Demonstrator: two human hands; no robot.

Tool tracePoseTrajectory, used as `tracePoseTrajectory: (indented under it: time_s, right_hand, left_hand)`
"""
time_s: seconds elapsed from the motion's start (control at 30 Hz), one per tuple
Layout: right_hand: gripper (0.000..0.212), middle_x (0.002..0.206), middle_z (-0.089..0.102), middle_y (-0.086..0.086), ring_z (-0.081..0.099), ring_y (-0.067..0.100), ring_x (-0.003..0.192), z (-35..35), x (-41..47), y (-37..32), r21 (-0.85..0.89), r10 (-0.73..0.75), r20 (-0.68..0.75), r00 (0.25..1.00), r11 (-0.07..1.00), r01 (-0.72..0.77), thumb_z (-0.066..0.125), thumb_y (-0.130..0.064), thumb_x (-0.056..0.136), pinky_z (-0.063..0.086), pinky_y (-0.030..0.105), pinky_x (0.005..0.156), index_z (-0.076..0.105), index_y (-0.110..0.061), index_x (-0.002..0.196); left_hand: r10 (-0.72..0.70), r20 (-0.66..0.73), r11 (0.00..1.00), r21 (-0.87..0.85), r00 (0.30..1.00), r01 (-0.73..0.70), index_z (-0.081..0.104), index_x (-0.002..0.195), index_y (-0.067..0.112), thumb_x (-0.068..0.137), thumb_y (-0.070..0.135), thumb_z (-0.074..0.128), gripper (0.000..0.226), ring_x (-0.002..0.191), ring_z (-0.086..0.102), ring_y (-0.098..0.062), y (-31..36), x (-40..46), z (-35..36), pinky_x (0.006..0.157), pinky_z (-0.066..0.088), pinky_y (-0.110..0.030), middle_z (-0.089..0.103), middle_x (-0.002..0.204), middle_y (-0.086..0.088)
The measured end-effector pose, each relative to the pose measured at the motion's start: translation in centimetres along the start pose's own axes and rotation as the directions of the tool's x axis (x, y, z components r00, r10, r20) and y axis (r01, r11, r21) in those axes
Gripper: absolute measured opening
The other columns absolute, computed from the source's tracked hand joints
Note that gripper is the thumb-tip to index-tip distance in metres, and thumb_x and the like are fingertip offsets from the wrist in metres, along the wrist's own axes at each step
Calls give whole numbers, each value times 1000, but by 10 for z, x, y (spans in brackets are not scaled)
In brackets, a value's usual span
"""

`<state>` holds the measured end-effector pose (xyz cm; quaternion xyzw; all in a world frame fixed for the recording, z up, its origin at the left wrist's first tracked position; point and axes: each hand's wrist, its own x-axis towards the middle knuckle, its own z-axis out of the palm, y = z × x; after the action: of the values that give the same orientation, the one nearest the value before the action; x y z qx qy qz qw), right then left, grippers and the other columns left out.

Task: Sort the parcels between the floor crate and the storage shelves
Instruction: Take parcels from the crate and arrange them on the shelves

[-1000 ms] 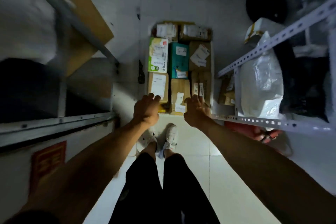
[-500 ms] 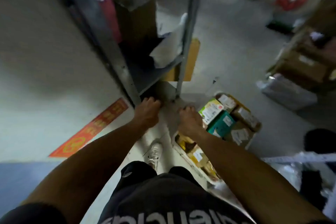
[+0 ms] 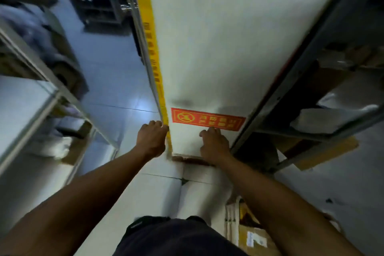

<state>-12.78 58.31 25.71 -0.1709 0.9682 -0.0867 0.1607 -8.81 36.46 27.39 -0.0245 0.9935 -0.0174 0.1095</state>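
White wall panel (image 3: 218, 37) fills the centre, running far to near, yellow strip (image 3: 154, 64) down its left edge, red sign (image 3: 207, 119) low on it. Right of it is a metal storage shelf (image 3: 307, 81) with brown cartons and pale bagged parcels on its tiers, blurred; a second shelf frame (image 3: 41, 93) stands left, across the tiled floor (image 3: 116, 81). The floor crate (image 3: 231, 218) is only partly in frame, near right, beside your right forearm, with a brown labelled parcel (image 3: 254, 239) in it; the rest is cut off or hidden by the arm. Your left hand (image 3: 152, 137) is out in front at the yellow strip, fingers curled loosely, holding nothing I can see. Your right hand (image 3: 215, 144) is over the panel just below the sign, fingers loosely bent, also empty; can't tell if either actually touches the wall. So nothing is carried right now, and you're facing away from the crate. Judgement: cartons look like stiff cardboard, probably light to moderate, so take them by two opposite sides or under the bottom edge, not by the taped label. Bagged ones on the shelf will be soft and slick, so grip a gathered fold or support from below. Weight is unknown; test the lift first.
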Motion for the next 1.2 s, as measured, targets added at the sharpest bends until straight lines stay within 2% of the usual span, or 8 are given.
tracePoseTrajectory:
  time_s: [0.2, 0.4, 0.6, 0.8, 0.93, 1.03, 1.1, 1.2]
  right_hand:
    - [47, 133, 49, 10, 43, 31, 129, 9, 12, -165, -82, -289, -7, 957, 954, 288, 59, -18, 87, 51, 42, 94, 53, -16, 134]
    - [44, 133, 48, 7, 42, 28, 128, 6, 13, -336, -131, -609, -80, 789, 791, 598, 60, -23, 92, 49, 39, 94, 51, -19, 136]
    - [43, 136, 46, 9, 47, 30, 125, -45, 2, -500, -131, -832, -242, 499, 538, 833, 60, -15, 93, 48, 40, 91, 54, -16, 136]
    - [43, 125, 55, 12, 55, 36, 114, -91, -42, -621, -159, -905, -409, 120, 201, 967, 67, -6, 82, 53, 45, 82, 63, -10, 125]
    - [47, 126, 53, 8, 52, 28, 120, -108, -77, -690, -186, -933, -348, -90, -25, 982, 66, -12, 85, 54, 44, 83, 59, -13, 131]
    - [63, 141, 46, 9, 45, 30, 132, -115, -101, -743, -25, -950, -307, -61, -56, 998, 63, -18, 90, 47, 42, 101, 43, -17, 150]
    - [76, 153, 36, 11, 36, 31, 142, -116, -118, -771, 131, -972, -236, -7, -39, 991, 63, -19, 93, 41, 45, 111, 26, -25, 159]
    - [90, 155, 30, 10, 38, 32, 139, -111, -140, -802, 317, -990, -143, 13, -34, 948, 64, -20, 93, 45, 39, 103, 9, -43, 160]
  left_hand:
    - [-269, -5, 963, -27, 963, 269, 56, 132, 25, 89, 12, 54, 44, 125, 49, -25, -131, -98, 1, 101, 43, -37, 55, 131, -1]
    - [-468, -166, 884, -94, 868, 459, 57, 136, 28, 95, 24, 48, 42, 130, 48, -27, -253, -195, -34, 104, 39, -37, 55, 138, -4]
    - [-629, -418, 765, -182, 656, 618, 60, 132, 23, 86, 17, 53, 47, 126, 51, -26, -334, -282, -89, 98, 38, -34, 58, 136, -2]
    - [-665, -629, 643, -206, 404, 738, 68, 123, 20, 80, 13, 58, 45, 116, 57, -30, -388, -376, -142, 93, 44, -40, 65, 127, -4]
    - [-709, -682, 467, -264, 179, 844, 68, 125, 21, 79, 14, 60, 46, 118, 54, -28, -415, -444, -159, 91, 46, -40, 61, 131, -4]
    - [-727, -686, 302, -322, -1, 897, 63, 129, 18, 81, 19, 62, 48, 121, 50, -31, -426, -491, -161, 94, 47, -43, 55, 137, -10]
    - [-758, -649, 210, -338, -65, 918, 52, 140, 19, 81, 23, 65, 60, 129, 41, -33, -433, -513, -160, 101, 45, -45, 44, 148, -13]
    - [-836, -528, 93, -404, -149, 910, 26, 156, 23, 81, 28, 65, 84, 139, 24, -40, -444, -530, -159, 114, 35, -50, 17, 161, -20]
